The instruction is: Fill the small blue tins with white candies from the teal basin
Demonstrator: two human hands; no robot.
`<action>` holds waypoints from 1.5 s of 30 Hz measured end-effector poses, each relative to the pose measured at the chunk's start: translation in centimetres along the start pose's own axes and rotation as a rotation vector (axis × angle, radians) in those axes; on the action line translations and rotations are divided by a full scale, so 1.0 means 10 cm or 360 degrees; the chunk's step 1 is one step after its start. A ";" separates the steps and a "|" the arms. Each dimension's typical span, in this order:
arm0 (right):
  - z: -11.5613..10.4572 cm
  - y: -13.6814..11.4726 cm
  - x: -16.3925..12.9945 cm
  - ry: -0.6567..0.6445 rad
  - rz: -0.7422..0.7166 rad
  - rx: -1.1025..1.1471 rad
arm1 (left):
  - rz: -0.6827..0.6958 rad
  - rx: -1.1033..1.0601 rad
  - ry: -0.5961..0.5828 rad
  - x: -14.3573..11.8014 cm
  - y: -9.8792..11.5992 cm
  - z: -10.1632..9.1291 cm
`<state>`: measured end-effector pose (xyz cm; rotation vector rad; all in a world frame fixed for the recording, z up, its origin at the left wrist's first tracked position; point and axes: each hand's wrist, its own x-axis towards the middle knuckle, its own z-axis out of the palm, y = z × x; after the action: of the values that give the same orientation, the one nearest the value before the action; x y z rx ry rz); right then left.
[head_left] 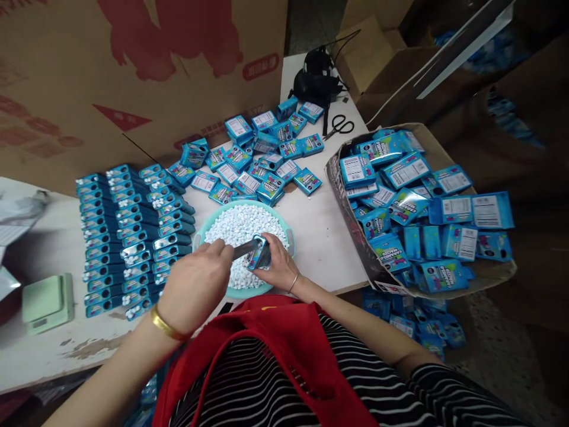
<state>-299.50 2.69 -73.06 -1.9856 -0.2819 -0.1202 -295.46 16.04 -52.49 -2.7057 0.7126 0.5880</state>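
My left hand [196,286], with a gold bangle at the wrist, is closed around the handle of a metal scoop [244,249]. The scoop's far end reaches the open top of a small blue candy box [259,254]. That box is gripped between the thumb and fingers of my right hand [278,261], tilted toward the scoop. Both hands are over a round turquoise basin [201,232] full of small white candies [242,222]. How much candy is inside the held box cannot be made out.
Rows of blue boxes [133,225], open at the top, stand left beside a green scale [48,302]. More blue boxes [262,160] lie piled behind the basin. Black scissors [340,126] rest farther back. At right, a carton [351,237] holds many blue boxes.
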 end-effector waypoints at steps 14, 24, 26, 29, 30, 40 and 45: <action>-0.30 0.12 -0.06 0.0102 0.0233 -0.0019 | -0.0436 -0.1225 0.0218 0.35 -0.15 2.21; -0.16 0.10 -0.02 0.0036 0.0032 -0.0151 | -0.0023 -0.1317 0.0406 -0.12 -0.45 1.21; -0.12 0.07 0.00 0.0007 -0.0037 -0.0170 | 0.0024 -0.1107 0.0330 -0.14 -0.40 0.92; -0.06 0.00 0.02 -0.0021 -0.0116 -0.0160 | -0.0007 -0.0595 0.0187 -0.14 -0.24 0.53; -0.04 -0.02 0.02 -0.0025 -0.0132 -0.0147 | -0.0013 -0.0426 0.0143 -0.14 -0.18 0.42; 0.08 -0.12 -0.13 -0.0042 0.0146 0.0198 | -0.0299 -0.0821 0.0274 -0.35 0.03 0.49; 0.26 -0.27 -0.23 -0.0219 0.0090 0.0207 | -0.0557 -0.1111 0.0334 -0.34 0.27 1.02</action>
<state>-302.55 5.75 -72.23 -1.8733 -0.3138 0.0700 -302.78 18.90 -60.36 -3.4600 0.0451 0.5392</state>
